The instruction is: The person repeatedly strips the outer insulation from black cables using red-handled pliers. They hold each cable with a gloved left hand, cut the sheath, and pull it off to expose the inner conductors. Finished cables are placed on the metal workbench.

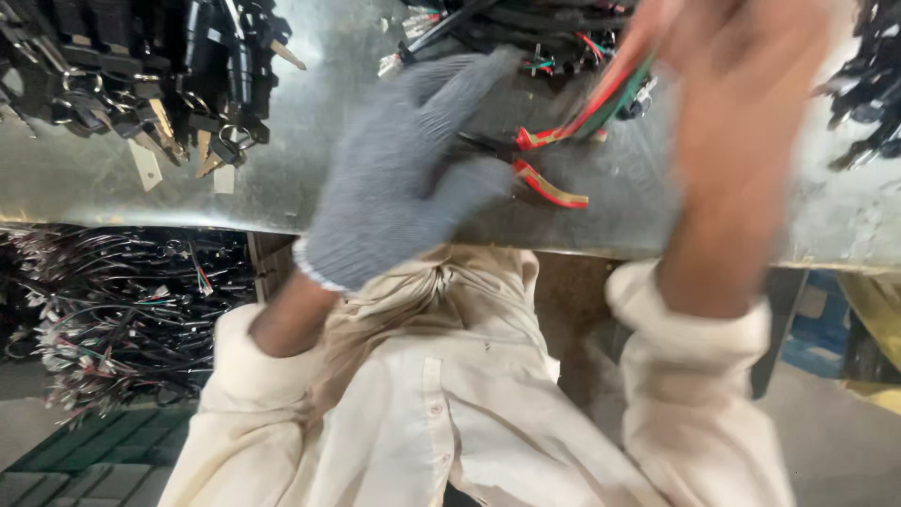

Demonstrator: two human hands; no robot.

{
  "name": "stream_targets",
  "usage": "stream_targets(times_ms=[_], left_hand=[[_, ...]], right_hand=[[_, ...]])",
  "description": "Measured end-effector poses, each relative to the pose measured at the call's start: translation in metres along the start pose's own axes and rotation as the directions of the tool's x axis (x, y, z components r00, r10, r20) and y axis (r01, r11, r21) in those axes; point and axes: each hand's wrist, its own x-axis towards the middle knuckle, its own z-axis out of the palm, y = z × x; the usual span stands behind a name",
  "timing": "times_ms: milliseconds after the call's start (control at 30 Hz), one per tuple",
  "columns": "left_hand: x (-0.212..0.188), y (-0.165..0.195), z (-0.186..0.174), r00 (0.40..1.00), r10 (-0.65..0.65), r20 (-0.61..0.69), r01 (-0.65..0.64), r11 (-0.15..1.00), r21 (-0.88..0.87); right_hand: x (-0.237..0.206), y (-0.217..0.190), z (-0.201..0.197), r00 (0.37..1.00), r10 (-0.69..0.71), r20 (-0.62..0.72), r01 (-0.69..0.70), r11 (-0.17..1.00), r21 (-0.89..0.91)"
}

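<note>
Our grey-gloved left hand [404, 178] closes loosely on the red-handled metal pliers [544, 183], handles jutting past its fingertips. Our bare right hand [741, 103], blurred, grips the red and green wire bundle [605, 94], apparently pulling it taut above the pliers; grip partly unclear.

The left hand [399, 178], wearing a grey knit glove, is resting on the metal table [310, 113] with its fingers lying against the red handles of a pair of pliers [544, 178], while the bare right hand [741, 103], blurred, is gripping a bundle of red and green wires [610, 89] just above those handles. A heap of keys and black key switches [150, 84] is lying at the table's far left, well apart from both hands, and more black wire harnesses [526, 28] are lying along the top edge. Below the table edge, a pile of wire bundles [122, 310] is sitting to the left of the person's cream shirt [441, 404].
</note>
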Motion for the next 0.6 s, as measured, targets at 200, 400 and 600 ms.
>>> stream_targets(times_ms=[200, 400, 600], left_hand=[[0.001, 0.023, 0.041, 0.893, -0.207, 0.399, 0.35, 0.877, -0.33], [-0.02, 0.006, 0.053, 0.968, -0.083, 0.236, 0.074, 0.996, 0.044], [-0.045, -0.029, 0.039, 0.925, 0.094, 0.368, 0.008, 0.963, -0.268]], right_hand=[[-0.089, 0.02, 0.028, 0.974, 0.211, 0.084, -0.21, 0.691, 0.692], [-0.129, -0.001, 0.029, 0.941, 0.322, 0.107, -0.202, 0.277, 0.939], [-0.151, -0.019, 0.028, 0.979, 0.203, 0.036, -0.188, 0.804, 0.564]])
